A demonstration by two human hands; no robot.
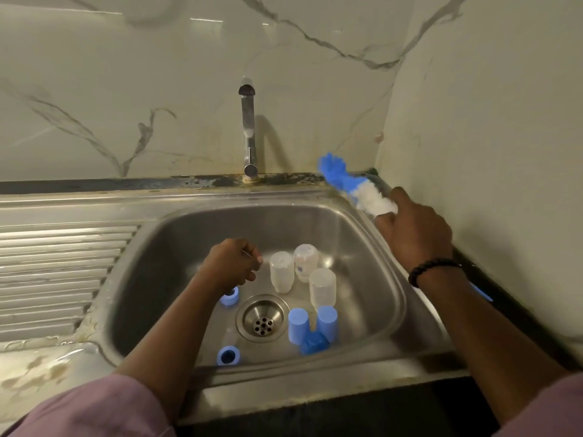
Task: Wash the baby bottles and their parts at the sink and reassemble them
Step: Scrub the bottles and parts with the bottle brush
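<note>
1. Sink, centre frame: brushed stainless steel, dull sheen, ribbed drainboard at left.
2. Drain strainer: shinier polished metal.
3. Tap, upper centre: chrome, glossy.
4. Wall: glossy marble-look panels, grey veining.
5. Three bottles: translucent frosted plastic.
6. Caps and rings, lower centre: matt blue plastic.
7. Brush, right: blue and white bristles, fuzzy.
8. Sleeves, bottom: pinkish matt cloth.
9. Bracelet, right wrist: dark glossy beads.
10. Counter, lower left: pale, stained surface.
</note>
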